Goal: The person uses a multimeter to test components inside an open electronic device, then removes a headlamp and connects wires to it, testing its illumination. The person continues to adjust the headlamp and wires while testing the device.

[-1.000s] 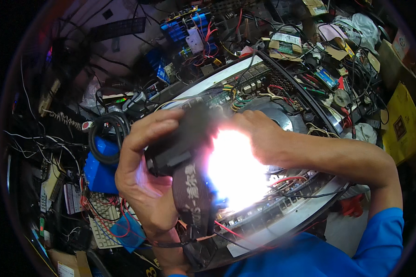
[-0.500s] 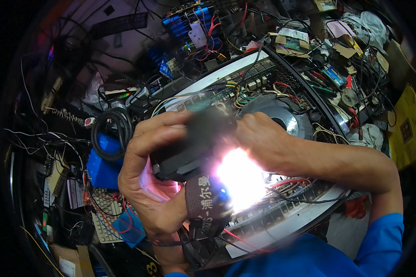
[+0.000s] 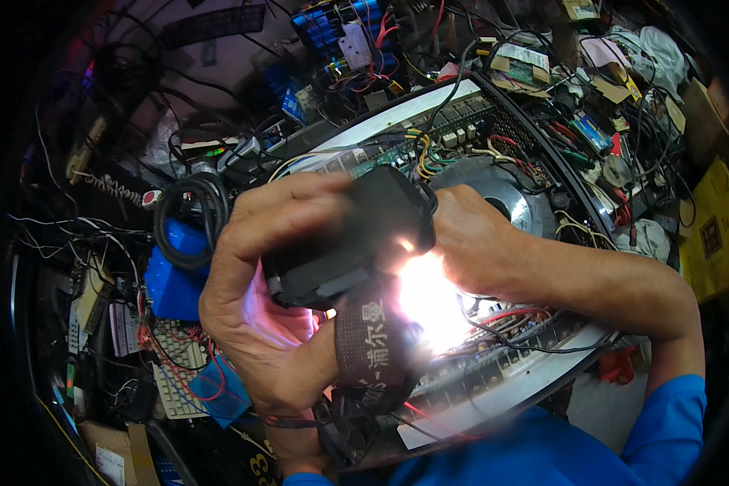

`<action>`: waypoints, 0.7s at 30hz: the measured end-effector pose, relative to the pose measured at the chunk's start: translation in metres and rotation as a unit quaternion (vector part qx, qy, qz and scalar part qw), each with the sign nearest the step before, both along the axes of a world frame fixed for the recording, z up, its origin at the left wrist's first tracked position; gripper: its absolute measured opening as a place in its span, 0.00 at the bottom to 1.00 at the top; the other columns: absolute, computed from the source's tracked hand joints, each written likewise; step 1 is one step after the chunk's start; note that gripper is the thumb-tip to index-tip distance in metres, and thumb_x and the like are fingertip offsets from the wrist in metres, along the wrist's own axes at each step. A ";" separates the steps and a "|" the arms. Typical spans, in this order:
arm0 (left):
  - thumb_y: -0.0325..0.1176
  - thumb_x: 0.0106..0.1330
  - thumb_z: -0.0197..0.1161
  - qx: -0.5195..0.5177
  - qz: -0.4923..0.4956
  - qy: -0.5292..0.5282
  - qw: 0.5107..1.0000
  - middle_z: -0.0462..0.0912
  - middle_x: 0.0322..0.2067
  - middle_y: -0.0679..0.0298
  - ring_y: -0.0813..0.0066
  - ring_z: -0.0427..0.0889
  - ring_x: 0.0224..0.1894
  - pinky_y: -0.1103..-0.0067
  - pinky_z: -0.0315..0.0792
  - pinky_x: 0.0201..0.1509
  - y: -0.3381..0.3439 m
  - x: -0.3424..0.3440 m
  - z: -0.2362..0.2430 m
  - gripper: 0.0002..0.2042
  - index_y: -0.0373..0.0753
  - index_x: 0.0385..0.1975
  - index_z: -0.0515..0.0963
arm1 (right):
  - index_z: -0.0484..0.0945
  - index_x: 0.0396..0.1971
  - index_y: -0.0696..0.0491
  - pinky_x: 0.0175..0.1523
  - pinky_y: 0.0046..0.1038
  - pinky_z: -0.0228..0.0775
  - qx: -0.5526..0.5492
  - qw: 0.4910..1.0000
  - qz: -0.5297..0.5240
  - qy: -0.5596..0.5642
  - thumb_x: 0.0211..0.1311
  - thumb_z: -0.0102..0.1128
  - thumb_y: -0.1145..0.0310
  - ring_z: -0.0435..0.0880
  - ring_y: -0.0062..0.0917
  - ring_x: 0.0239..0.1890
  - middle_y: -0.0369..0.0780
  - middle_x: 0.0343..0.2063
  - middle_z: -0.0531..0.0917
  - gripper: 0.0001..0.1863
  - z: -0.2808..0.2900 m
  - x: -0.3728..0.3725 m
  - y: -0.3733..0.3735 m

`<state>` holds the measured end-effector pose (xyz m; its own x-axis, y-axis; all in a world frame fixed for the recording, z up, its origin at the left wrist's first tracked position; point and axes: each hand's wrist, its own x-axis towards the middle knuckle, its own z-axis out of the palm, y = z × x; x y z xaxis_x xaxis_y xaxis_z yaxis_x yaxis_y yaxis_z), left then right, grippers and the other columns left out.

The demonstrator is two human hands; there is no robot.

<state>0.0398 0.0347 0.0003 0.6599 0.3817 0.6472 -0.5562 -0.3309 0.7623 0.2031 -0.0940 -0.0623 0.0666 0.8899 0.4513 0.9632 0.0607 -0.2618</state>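
Observation:
A black headlamp (image 3: 324, 251) with a woven strap (image 3: 370, 348) is in my left hand (image 3: 247, 275), whose fingers curl over its top and whose thumb is at its lower side. Its glare washes out the area below my right hand (image 3: 474, 239). That hand reaches in from the right beside the lamp; its fingers are hidden behind the lamp's body. Under both hands lies an opened electronic device (image 3: 543, 352) with a pale frame, circuit boards and loose wires. A round toroidal transformer (image 3: 535, 212) sits inside it, just beyond my right wrist.
Blue battery cells (image 3: 320, 36) stand at the back. Tools and cables crowd the right, near a yellow envelope (image 3: 713, 231). To the left are a coiled black cable (image 3: 166, 235), a blue box (image 3: 170, 283), a keyboard (image 3: 174, 377) and a cardboard box (image 3: 121, 454).
The headlamp has shifted slightly to the right and its black body shows more sharply. Its glare has moved right with it. My right hand stays beside it.

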 end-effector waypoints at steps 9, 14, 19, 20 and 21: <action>0.36 0.51 0.82 0.023 0.011 0.012 1.000 0.80 0.59 0.47 0.59 0.85 0.58 0.65 0.84 0.63 0.004 -0.002 -0.003 0.32 0.34 0.57 0.79 | 0.86 0.28 0.56 0.36 0.43 0.82 -0.023 1.000 0.013 0.008 0.57 0.70 0.64 0.91 0.44 0.32 0.48 0.27 0.87 0.10 0.003 -0.001 -0.001; 0.25 0.53 0.78 0.034 -0.005 -0.007 0.999 0.83 0.56 0.46 0.62 0.84 0.59 0.69 0.78 0.66 0.006 0.000 0.003 0.25 0.34 0.53 0.82 | 0.86 0.30 0.56 0.38 0.44 0.82 -0.020 1.000 0.009 -0.022 0.58 0.68 0.68 0.91 0.44 0.34 0.48 0.28 0.88 0.07 0.007 0.003 -0.004; 0.25 0.53 0.78 0.025 0.004 0.002 1.000 0.83 0.56 0.47 0.62 0.84 0.58 0.70 0.78 0.65 0.002 0.000 0.007 0.23 0.34 0.52 0.83 | 0.86 0.33 0.56 0.42 0.44 0.83 -0.064 0.997 -0.001 -0.037 0.60 0.67 0.69 0.91 0.43 0.38 0.47 0.31 0.88 0.06 0.017 0.006 -0.005; 0.25 0.52 0.78 0.020 0.002 0.004 1.000 0.83 0.55 0.47 0.62 0.84 0.58 0.70 0.78 0.65 0.001 -0.001 0.007 0.23 0.34 0.51 0.83 | 0.86 0.33 0.55 0.42 0.44 0.83 -0.079 0.996 -0.013 -0.032 0.60 0.67 0.69 0.91 0.42 0.39 0.47 0.32 0.88 0.06 0.018 0.005 -0.003; 0.25 0.52 0.78 0.021 0.006 0.009 1.000 0.84 0.55 0.48 0.62 0.84 0.58 0.70 0.78 0.65 0.001 -0.001 0.007 0.23 0.34 0.51 0.83 | 0.87 0.34 0.55 0.43 0.43 0.83 -0.094 0.995 -0.031 -0.013 0.61 0.68 0.68 0.91 0.41 0.40 0.46 0.33 0.88 0.06 0.018 0.003 -0.001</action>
<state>0.0391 0.0358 0.0070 0.6674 0.3618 0.6509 -0.5387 -0.3689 0.7574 0.2061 -0.0953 -0.0442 0.1150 0.9530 0.2804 0.9702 -0.0472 -0.2377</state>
